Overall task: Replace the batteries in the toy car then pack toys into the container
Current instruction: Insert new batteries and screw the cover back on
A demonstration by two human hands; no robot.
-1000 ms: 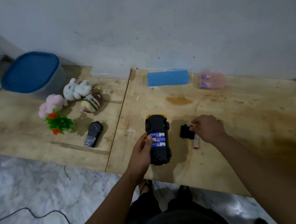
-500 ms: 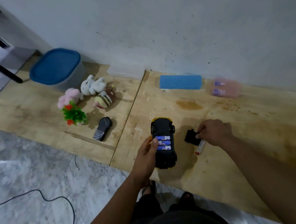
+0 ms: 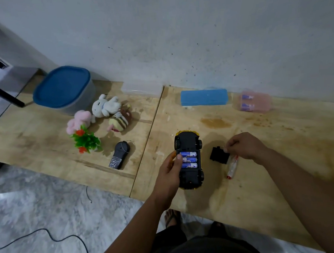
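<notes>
The toy car lies belly-up near the front edge of the wooden platform, its long axis running from 12 to 6 o'clock, with the yellow nose at 12. Its battery bay is open and three blue batteries sit side by side in it, each lying crosswise from 9 to 3 o'clock.

The left hand grips the car from its 9 o'clock side, fingers curled round the body and the thumb resting on the near ends of the batteries.

At 3 o'clock from the car, just beside it, lies the black battery cover. The right hand is at the cover's 2 o'clock corner, its fingers bunched and pinching there. Whether they hold the cover's edge or something small such as a screw cannot be told, since the fingertips are blurred. This hand is clearly the nearer one to the cover, so fitting it means carrying it towards 9 o'clock onto the bay.

A red-tipped tool, probably a screwdriver, lies half under the right wrist, its upper end hidden.

Farther out at 10 o'clock stand the remote, a plastic plant, three plush toys and the container, its blue lid on. At 1 o'clock a pink box holds what look like more batteries.
</notes>
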